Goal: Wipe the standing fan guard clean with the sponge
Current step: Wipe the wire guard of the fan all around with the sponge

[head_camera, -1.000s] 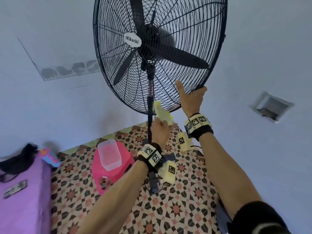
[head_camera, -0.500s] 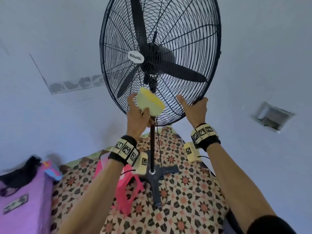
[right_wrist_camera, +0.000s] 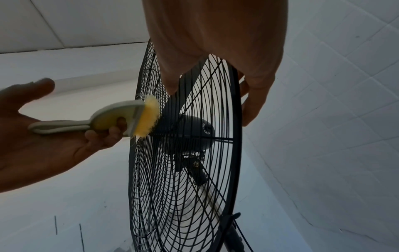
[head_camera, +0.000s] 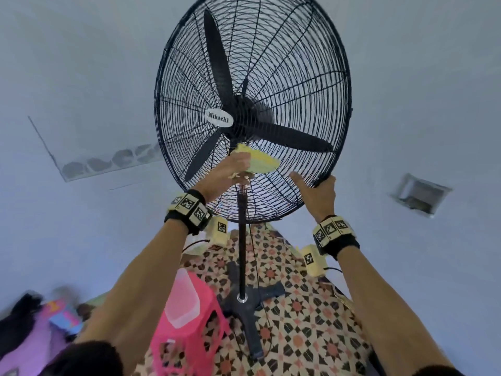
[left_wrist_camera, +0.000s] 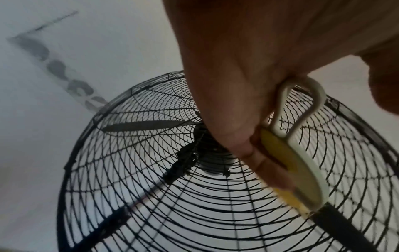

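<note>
the left hand (head_camera: 230, 169) is raised in front of the standing fan, its fingers (right_wrist_camera: 108, 134) curled under a handled yellow sponge (head_camera: 260, 161) while the thumb sticks out straight and apart from the handle. the sponge's pale plastic handle (right_wrist_camera: 62, 127) lies across the palm, and its fuzzy yellow face (right_wrist_camera: 149, 117) is pressed flat against the front wires of the fan guard (head_camera: 298, 77), just below the white hub badge (head_camera: 219, 118) (the lettering reads "mikachi"). in the left wrist view the handle's loop (left_wrist_camera: 302, 109) shows beside the curled fingers.

the right hand (head_camera: 318, 194) grips the guard's outer rim at its lower right: the fingers wrap behind the rim, hidden in the head view, and the thumb (head_camera: 298, 178) lies along the front wires. in the right wrist view the fingers (right_wrist_camera: 257, 95) reach round the back ring of the cage.

the black blades (head_camera: 217, 63) sit inside the guard. the fan's pole (head_camera: 242, 240) runs down to a cross-shaped base (head_camera: 249, 302) on a patterned floor (head_camera: 311, 335). a pink stool (head_camera: 187, 321) stands near left of the base, with a clear plastic tub (head_camera: 181, 302) resting on top of it.
</note>
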A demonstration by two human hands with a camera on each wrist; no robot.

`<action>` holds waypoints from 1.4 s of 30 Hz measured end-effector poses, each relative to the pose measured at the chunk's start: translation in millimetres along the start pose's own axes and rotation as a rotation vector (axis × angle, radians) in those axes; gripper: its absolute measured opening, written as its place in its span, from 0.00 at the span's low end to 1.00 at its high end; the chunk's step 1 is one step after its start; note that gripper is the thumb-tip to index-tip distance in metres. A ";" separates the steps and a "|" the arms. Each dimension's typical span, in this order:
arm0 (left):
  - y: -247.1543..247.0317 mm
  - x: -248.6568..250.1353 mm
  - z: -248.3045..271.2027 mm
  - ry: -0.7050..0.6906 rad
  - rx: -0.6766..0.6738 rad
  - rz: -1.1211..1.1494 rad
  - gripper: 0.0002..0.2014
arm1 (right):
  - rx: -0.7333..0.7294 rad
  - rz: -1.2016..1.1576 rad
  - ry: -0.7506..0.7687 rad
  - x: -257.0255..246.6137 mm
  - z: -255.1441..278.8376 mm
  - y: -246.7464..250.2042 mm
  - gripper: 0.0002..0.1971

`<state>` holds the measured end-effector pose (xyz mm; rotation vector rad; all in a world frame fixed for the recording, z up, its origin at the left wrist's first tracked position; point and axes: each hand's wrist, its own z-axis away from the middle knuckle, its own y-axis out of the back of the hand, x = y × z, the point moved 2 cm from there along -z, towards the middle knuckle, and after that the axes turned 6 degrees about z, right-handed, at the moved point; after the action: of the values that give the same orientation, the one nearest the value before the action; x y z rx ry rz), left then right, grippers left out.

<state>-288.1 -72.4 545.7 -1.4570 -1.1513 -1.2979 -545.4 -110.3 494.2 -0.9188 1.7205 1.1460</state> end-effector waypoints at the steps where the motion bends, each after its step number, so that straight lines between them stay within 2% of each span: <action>1: 5.0 0.1 -3.2 0.018 -0.030 0.009 0.39 | 0.007 -0.006 -0.007 -2.1 0.2 -1.2 0.47; 3: 13.3 7.1 -5.9 0.061 -0.125 -0.116 0.52 | 0.026 -0.022 -0.024 -4.6 0.0 -2.5 0.45; 4: 15.9 12.5 -5.7 0.069 -0.158 -0.219 0.54 | 0.039 -0.026 -0.030 -6.4 0.2 -3.1 0.44; 6: 18.9 20.7 -9.9 0.029 -0.173 -0.337 0.50 | 0.063 -0.016 -0.042 -10.2 1.1 -5.5 0.44; 8: 13.6 29.2 -12.5 -0.082 -0.104 -0.341 0.41 | 0.071 0.009 -0.061 -13.3 1.9 -7.8 0.46; 10: 6.4 30.0 -16.0 -0.152 -0.093 -0.249 0.34 | 0.071 0.043 -0.075 -15.9 0.3 -9.1 0.49; 11: 5.8 27.4 -20.5 -0.139 -0.123 -0.146 0.35 | 0.066 0.060 -0.085 -17.5 -0.8 -9.0 0.51; 13: 8.6 26.7 -24.8 -0.052 -0.217 -0.017 0.46 | 0.051 0.080 -0.103 -17.7 -4.0 -7.1 0.53; 14: 8.8 32.7 -22.7 -0.007 -0.282 -0.049 0.54 | 0.045 0.082 -0.108 -17.2 -5.3 -5.8 0.54; 16: 10.0 42.5 -20.3 0.046 -0.376 -0.274 0.65 | 0.047 0.082 -0.109 -16.1 -6.4 -4.5 0.55; 17: 9.7 47.5 -19.8 0.026 -0.367 -0.386 0.63 | 0.045 0.083 -0.112 -16.4 -5.9 -3.9 0.56; 19: 5.8 54.9 -21.9 -0.081 -0.254 -0.470 0.52 | 0.038 0.085 -0.121 -16.7 -4.3 -4.0 0.60; 22: -4.1 59.3 -27.8 -0.327 -0.058 -0.330 0.25 | 0.020 0.084 -0.128 -15.8 -4.9 -3.1 0.66; 24: -2.8 52.0 -36.2 -0.430 0.120 -0.254 0.15 | 0.016 0.082 -0.127 -13.8 -7.1 -1.1 0.65; 26: 6.5 44.3 -45.9 -0.438 0.255 -0.208 0.13 | 0.015 0.083 -0.129 -13.0 -9.5 0.5 0.64; 31: 43.5 46.5 -60.2 -0.444 0.416 -0.196 0.02 | 0.098 0.184 -0.092 -35.5 -22.6 10.4 0.68; 34: 56.4 55.8 -65.7 -0.462 0.538 -0.195 0.08 | 0.152 0.092 -0.006 -58.7 -44.4 20.9 0.69; 36: 55.8 52.0 -70.7 -0.441 0.621 -0.186 0.12 | 0.169 0.050 0.024 -68.2 -53.0 25.8 0.65; 39: 40.9 27.9 -71.4 -0.446 0.582 -0.297 0.18 | 0.150 0.053 0.041 -67.8 -56.1 28.3 0.60; 42: 37.5 24.1 -57.3 -0.421 0.501 -0.335 0.14 | 0.154 0.035 0.050 -60.4 -53.9 30.4 0.57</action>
<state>-262.9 -133.9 574.9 -1.2151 -1.9063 -0.8277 -563.9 -144.8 571.3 -0.8321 1.8438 1.0047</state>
